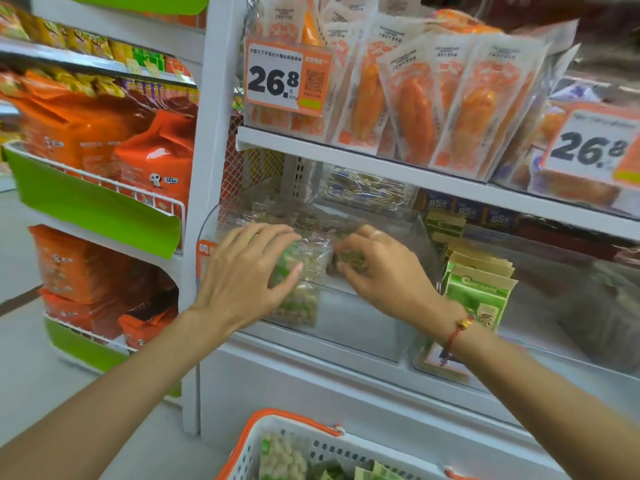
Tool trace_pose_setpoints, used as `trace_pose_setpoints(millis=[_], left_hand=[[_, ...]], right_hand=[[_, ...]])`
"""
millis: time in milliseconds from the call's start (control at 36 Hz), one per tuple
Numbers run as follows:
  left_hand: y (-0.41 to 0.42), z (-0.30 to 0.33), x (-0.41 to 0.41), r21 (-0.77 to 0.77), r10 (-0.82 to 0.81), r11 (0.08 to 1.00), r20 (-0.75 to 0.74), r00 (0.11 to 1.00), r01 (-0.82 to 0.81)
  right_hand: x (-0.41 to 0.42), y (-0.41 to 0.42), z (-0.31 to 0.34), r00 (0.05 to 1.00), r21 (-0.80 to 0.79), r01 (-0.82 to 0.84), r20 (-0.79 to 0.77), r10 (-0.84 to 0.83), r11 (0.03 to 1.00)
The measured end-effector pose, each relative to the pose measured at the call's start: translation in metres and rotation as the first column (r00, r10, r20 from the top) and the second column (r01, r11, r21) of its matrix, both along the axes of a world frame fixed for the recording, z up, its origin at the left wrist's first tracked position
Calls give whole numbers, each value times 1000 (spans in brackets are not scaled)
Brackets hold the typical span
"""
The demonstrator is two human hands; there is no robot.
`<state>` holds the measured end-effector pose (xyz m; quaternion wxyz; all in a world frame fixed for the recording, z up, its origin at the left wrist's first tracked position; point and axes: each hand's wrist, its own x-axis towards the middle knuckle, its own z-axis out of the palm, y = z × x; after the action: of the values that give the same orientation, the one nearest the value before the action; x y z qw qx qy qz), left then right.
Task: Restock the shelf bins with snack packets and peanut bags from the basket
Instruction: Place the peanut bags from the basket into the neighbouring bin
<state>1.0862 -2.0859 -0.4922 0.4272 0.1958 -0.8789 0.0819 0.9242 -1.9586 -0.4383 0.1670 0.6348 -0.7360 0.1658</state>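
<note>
- Shop shelving fills the view: a white shelf (381, 168) crosses the upper part, and a clear bin (346, 327) stands under it at the level of the hands.
- On the white shelf stand orange and cream packets (415, 98), with a price tag (287, 77) showing 26.8 in front of them.
- The left hand (249, 275) reaches into the clear bin; its fingers (273, 237) are spread and curl over a peanut bag (298, 271), gripping it at the front wall of the bin.
- The peanut bag is clear with green print, and it stands nearly upright against the front of the bin.
- The right hand (377, 268) is just beside the left one, inside the same bin; its fingers curl down and pinch a second bag (349, 258) with green content.
- The two bags touch each other between the hands.
- A red bracelet (457, 330) is on the right wrist.
- Right of the right hand, green and tan packets (478, 282) stand in a row in the next bin.
- At the bottom edge a white basket (263, 445) with an orange rim holds more peanut bags and green packets.
- On the left, orange bags (152, 157) fill a wire rack with green fronts.
</note>
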Motion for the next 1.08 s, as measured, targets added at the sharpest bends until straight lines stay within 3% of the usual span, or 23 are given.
trace_pose_setpoints(millis=[139, 250, 361, 472, 583, 639, 694, 778, 833, 944, 1000, 1083], left_hand=[[52, -12, 1, -24, -128, 992, -72, 989, 126], [95, -54, 9, 230, -111, 966, -40, 993, 117], [132, -99, 20, 468, -81, 884, 180, 980, -13], [155, -147, 32, 555, -144, 800, 548, 824, -230], [179, -192, 44, 642, -342, 723, 653, 676, -254], [193, -211, 48, 681, -404, 688, 646, 647, -250], [206, -227, 52, 748, -458, 588, 621, 637, -306], [220, -244, 54, 864, -547, 354, 501, 671, -357], [226, -246, 53, 895, -557, 292, 447, 700, -338], [232, -249, 48, 886, -513, 303, 463, 723, -352], [235, -248, 45, 864, -483, 341, 500, 719, -371], [243, -244, 39, 804, -392, 469, 561, 729, -366]], right_hand=[[25, 65, -29, 974, 143, -146, 193, 117, 979], [24, 108, -80, 946, 393, -203, 317, 75, 897], [20, 140, -134, 950, 632, -178, 309, -35, 755], [21, 166, -180, 945, 707, -142, 305, -117, 693], [26, 187, -223, 955, 722, -91, 258, -144, 686], [31, 197, -241, 967, 733, -71, 216, -133, 677], [37, 205, -256, 978, 739, -78, 186, -92, 669], [44, 216, -272, 993, 715, -26, 101, -67, 699], [43, 219, -271, 997, 661, 12, 47, -57, 751], [35, 219, -261, 998, 608, 20, 30, -48, 794], [32, 221, -260, 993, 623, -16, 103, -62, 782], [31, 224, -262, 943, 629, -90, 303, -137, 772]])
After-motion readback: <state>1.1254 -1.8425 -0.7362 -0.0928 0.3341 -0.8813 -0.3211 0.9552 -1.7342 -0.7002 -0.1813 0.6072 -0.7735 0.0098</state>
